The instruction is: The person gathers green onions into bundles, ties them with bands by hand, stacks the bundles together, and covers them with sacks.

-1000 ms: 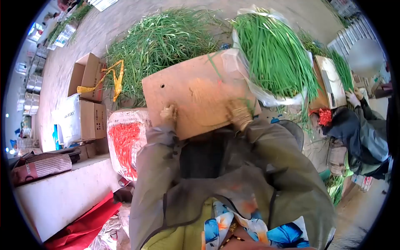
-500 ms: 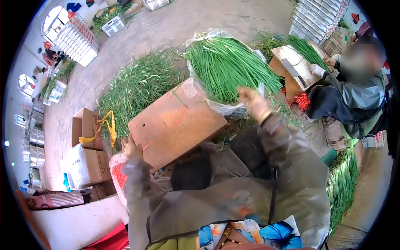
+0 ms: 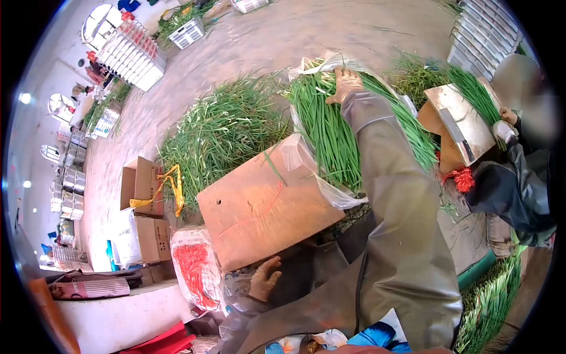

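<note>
My right hand (image 3: 346,84), in a tan glove, reaches forward and lies with fingers spread on the far end of the long green stalks (image 3: 330,133), which rest on clear plastic sheeting (image 3: 337,199). My left hand (image 3: 265,279) is near my lap, just below the near edge of the wooden board (image 3: 265,206). Its fingers are apart and curved, with nothing between them. Two thin red strands and a green blade lie on the board, which has a small hole at its left.
Loose greens (image 3: 224,127) are heaped beyond the board. Red ties (image 3: 194,271) fill a bag at left, near a cardboard box (image 3: 154,239). A co-worker's gloved hand (image 3: 503,131) is at another board (image 3: 463,121) on the right. Crates (image 3: 132,56) stand farther back.
My right hand has moved forward onto the far end of the stalks. My left hand has left the board's left edge and come back toward my lap. The view has shifted.
</note>
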`<state>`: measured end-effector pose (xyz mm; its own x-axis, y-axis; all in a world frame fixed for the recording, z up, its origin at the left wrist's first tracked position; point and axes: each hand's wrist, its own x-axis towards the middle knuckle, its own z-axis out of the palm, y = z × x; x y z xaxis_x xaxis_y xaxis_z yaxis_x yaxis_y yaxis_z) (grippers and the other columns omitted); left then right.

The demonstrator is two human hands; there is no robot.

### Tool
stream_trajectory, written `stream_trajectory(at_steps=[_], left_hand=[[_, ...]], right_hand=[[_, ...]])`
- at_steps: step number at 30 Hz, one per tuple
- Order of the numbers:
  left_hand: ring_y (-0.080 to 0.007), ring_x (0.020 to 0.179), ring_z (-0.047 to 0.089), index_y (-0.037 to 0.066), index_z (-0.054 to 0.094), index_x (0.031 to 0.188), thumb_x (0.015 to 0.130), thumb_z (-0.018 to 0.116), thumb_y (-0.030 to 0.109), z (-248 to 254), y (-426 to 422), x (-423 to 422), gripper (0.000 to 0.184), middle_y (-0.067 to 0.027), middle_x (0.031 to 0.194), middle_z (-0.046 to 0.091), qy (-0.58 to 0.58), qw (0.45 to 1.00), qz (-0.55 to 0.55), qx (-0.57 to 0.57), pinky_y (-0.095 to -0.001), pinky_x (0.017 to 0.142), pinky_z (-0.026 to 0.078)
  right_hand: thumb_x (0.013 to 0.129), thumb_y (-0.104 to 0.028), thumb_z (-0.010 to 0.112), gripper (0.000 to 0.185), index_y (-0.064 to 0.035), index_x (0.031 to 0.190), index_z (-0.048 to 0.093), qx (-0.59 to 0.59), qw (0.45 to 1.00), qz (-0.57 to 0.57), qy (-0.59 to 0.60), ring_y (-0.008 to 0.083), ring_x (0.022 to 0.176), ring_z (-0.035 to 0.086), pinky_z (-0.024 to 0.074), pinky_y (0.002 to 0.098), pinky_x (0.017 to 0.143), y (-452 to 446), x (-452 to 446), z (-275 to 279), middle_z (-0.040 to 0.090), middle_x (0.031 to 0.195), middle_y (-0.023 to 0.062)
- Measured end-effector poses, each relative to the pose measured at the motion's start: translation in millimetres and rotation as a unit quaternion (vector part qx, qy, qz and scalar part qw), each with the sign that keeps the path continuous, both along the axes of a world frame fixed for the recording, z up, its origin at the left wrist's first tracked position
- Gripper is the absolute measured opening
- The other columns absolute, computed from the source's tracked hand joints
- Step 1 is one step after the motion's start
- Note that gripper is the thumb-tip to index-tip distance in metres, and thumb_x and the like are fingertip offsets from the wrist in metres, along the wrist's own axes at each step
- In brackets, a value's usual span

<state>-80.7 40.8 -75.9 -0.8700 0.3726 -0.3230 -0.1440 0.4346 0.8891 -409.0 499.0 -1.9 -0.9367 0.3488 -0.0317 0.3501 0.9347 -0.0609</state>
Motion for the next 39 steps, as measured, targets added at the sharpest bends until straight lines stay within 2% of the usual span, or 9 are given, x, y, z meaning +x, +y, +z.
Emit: stream_trajectory(at_steps=[5,9,20,23,26,31,34,37,39], left_hand=[[-0.016,0.101,0.054,0.004,0.048,0.12,0.079,0.059,0.0,-11.8,17.4,1.9,0.043,-0.0067,0.107,0.058,0.007,0.998,-0.063,-0.021,-0.0274,0.09,0.041],[-0.0205,0.098,0.058,0.009,0.054,0.115,0.078,0.06,0.004,-12.4,21.5,-0.3,0.038,-0.0096,0.103,0.061,0.015,0.998,-0.06,-0.032,-0.0299,0.086,0.044],[-0.0184,0.104,0.05,-0.001,0.046,0.118,0.085,0.057,0.014,-3.2,120.9,-98.7,0.038,-0.0107,0.108,0.054,-0.013,0.971,-0.083,0.222,-0.0304,0.091,0.039],[-0.0207,0.112,0.044,0.0,0.035,0.128,0.084,0.057,0.031,35.4,208.4,-131.1,0.059,-0.0112,0.12,0.047,-0.011,0.952,-0.087,0.293,-0.0333,0.097,0.033],[-0.0213,0.116,0.04,0.001,0.023,0.134,0.08,0.06,0.044,51.7,280.9,-135.2,0.079,-0.0124,0.13,0.039,-0.049,0.895,-0.068,0.438,-0.0342,0.097,0.033],[-0.0236,0.082,0.059,0.004,0.052,0.111,0.079,0.062,0.035,45.7,317.6,-113.6,0.045,-0.0094,0.094,0.061,-0.33,0.786,-0.061,0.52,-0.0328,0.076,0.047],[-0.021,0.067,0.057,0.009,0.056,0.097,0.079,0.062,0.024,35.6,294.0,-113.1,0.024,-0.0075,0.073,0.057,-0.433,0.725,-0.006,0.535,-0.0358,0.064,0.049],[-0.022,0.073,0.057,0.011,0.056,0.098,0.084,0.056,0.028,13.8,299.7,-114.8,0.022,-0.0083,0.082,0.058,-0.454,0.686,0.059,0.565,-0.0377,0.068,0.048],[-0.0223,0.082,0.057,0.011,0.055,0.104,0.085,0.054,0.032,19.7,298.2,-104.5,0.029,-0.0077,0.094,0.059,-0.455,0.677,0.068,0.574,-0.0401,0.076,0.047]], right_hand=[[0.065,-0.023,0.07,0.082,-0.009,0.134,0.028,-0.013,0.998,-0.035,0.052,0.0274,0.086,0.063,0.0483,0.0377,0.076,7.9,-16.0,-30.5,0.064,0.088,0.0156],[0.065,-0.027,0.07,0.072,-0.0219,0.129,0.038,-0.15,0.975,-0.012,0.163,0.031,0.088,0.061,0.047,0.0381,0.078,19.1,16.9,10.1,0.063,0.095,0.016],[0.062,-0.017,0.078,0.046,0.0011,0.1,0.06,-0.421,0.873,0.107,0.221,0.0184,0.087,0.056,0.0426,0.0297,0.081,38.7,59.2,103.9,0.064,0.096,0.0074],[0.063,-0.011,0.076,0.039,-0.002,0.098,0.061,-0.669,0.721,-0.015,0.179,0.0195,0.07,0.059,0.048,0.0322,0.064,23.8,73.7,100.1,0.064,0.084,0.0083],[0.066,-0.007,0.073,0.029,0.0011,0.092,0.062,-0.665,0.719,-0.088,0.185,0.022,0.056,0.061,0.0513,0.0321,0.053,-7.0,88.1,92.8,0.065,0.076,0.0118],[0.067,-0.055,0.066,0.085,0.0042,0.124,0.042,-0.334,0.942,-0.024,0.027,0.0333,0.117,0.044,0.0322,0.0348,0.099,-3.6,93.8,43.8,0.045,0.126,0.023],[0.074,-0.045,0.061,0.077,0.006,0.127,0.036,-0.26,0.957,-0.043,0.123,0.0343,0.11,0.049,0.0393,0.0331,0.092,-5.9,161.4,73.7,0.046,0.124,0.0248],[0.075,-0.028,0.071,0.081,0.0118,0.129,0.025,-0.536,0.822,0.067,0.181,0.0236,0.101,0.052,0.0419,0.0357,0.086,-44.7,253.7,51.2,0.051,0.113,0.0197],[0.065,-0.031,0.078,0.1,-0.0023,0.138,0.016,-0.18,0.976,0.112,0.056,0.0361,0.115,0.043,0.0355,0.0407,0.095,-72.3,301.7,19.8,0.035,0.13,0.0252]])
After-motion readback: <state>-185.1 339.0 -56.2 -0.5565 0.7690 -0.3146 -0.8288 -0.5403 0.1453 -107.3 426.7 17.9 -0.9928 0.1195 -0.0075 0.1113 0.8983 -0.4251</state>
